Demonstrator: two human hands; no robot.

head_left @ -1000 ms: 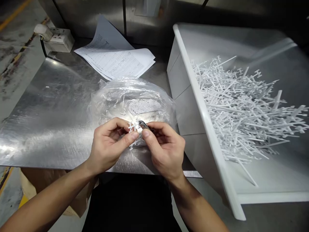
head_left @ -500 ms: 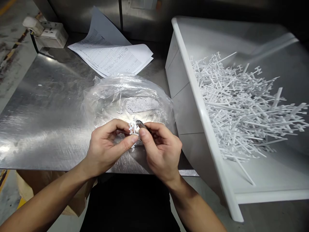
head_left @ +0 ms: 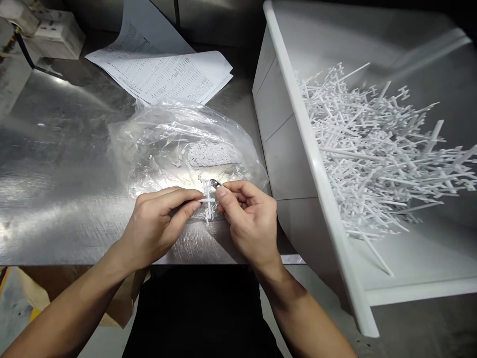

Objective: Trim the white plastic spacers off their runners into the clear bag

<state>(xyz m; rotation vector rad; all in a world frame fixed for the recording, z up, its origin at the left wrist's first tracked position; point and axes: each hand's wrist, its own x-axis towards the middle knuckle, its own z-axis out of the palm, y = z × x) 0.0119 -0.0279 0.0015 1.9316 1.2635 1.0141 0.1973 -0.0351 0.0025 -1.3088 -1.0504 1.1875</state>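
Note:
My left hand point(head_left: 158, 221) pinches the stem of a small white plastic sprue point(head_left: 208, 205) between thumb and fingers. The sprue is branched and stands roughly lengthwise between both hands. My right hand point(head_left: 251, 219) is closed on a small dark metal tool that looks like nippers point(head_left: 215, 183); only the tip shows, close by the sprue's upper branches, and its handles are hidden in the palm. Whether the tip touches the sprue, I cannot tell. Beneath and beyond the hands lies a clear plastic bag point(head_left: 182, 119), with a heap of tiny white pieces point(head_left: 212, 154) on it.
A large white bin point(head_left: 292, 84) stands tilted on the right, holding a tangled pile of white sprues point(head_left: 372, 154). Printed sheets point(head_left: 167, 77) lie behind the bag on the metal table point(head_left: 67, 174). A socket block point(head_left: 57, 35) sits at back left; a brown paper container point(head_left: 122, 303) is below.
The sprue has turned and shows more of its length. My left fingers have shifted from its branches to its stem. The nippers stay close to it, and the view has tilted slightly downward.

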